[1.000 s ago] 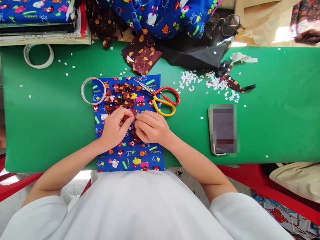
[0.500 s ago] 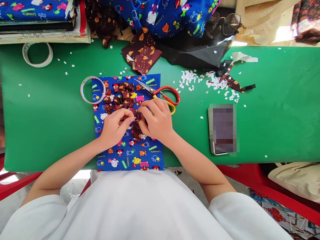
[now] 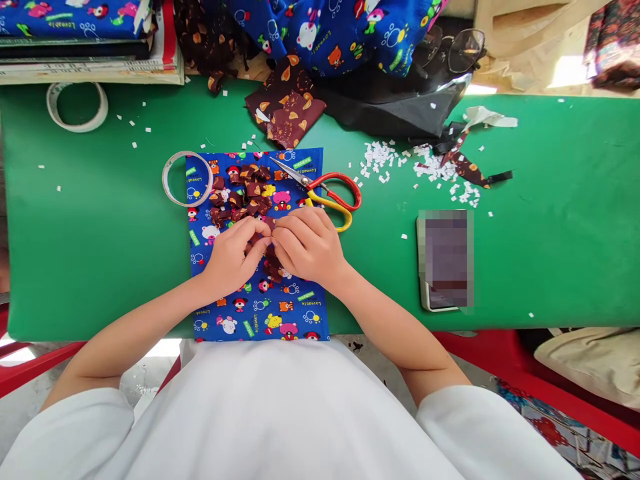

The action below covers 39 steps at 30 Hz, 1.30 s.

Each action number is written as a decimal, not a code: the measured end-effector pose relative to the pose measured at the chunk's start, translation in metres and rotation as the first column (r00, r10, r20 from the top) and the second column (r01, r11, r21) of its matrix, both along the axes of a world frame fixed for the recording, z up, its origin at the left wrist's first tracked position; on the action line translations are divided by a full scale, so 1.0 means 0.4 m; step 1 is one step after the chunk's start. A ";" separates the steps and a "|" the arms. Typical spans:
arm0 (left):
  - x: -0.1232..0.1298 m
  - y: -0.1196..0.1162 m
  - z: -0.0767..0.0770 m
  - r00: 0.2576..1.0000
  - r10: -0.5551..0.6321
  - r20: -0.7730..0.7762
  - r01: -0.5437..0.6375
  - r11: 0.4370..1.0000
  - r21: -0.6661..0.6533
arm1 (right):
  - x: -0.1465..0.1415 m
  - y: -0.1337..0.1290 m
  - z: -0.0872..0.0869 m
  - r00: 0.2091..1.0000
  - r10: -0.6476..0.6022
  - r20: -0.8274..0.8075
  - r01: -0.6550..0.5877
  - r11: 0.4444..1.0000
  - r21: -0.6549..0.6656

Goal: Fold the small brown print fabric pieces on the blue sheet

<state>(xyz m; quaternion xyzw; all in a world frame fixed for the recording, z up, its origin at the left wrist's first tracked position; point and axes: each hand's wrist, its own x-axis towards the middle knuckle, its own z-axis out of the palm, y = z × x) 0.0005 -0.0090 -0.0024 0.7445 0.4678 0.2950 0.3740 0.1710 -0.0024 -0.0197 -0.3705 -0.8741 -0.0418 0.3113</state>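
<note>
Blue cloth (image 3: pixel 280 313) meets the table's (image 3: pixel 550 233) near edge; left hand (image 3: pixel 235 253) and right hand (image 3: pixel 313 247) above, fingers (image 3: pixel 290 235) pinched closed, hold hidden; open room toward phone (image 3: pixel 445 260).

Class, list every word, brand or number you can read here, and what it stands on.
"Loveable": repeated on the blue sheet.
"Loveable": on the blue cover at upper left.
Too small or blurred: green tags on the sheet, book edges, print inside the upper-left tape roll.
Phone screen: pixelated, unreadable.
Brown pieces: no lettering visible.
Numbers: none readable.
</note>
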 end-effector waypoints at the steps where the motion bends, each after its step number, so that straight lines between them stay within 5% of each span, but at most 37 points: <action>1: 0.000 0.000 0.000 1.000 0.002 0.000 -0.002 1.000 0.000 | 0.000 0.000 -0.001 1.000 0.001 -0.003 -0.001 1.000 0.011; 26: 0.000 -0.003 0.001 1.000 -0.004 0.008 0.004 1.000 -0.007 | -0.004 0.003 0.006 0.999 0.018 0.047 -0.023 0.993 0.115; 39: 0.001 -0.003 0.002 1.000 0.009 0.006 -0.009 1.000 -0.012 | 0.003 -0.001 -0.008 0.998 0.015 0.069 -0.016 1.000 0.009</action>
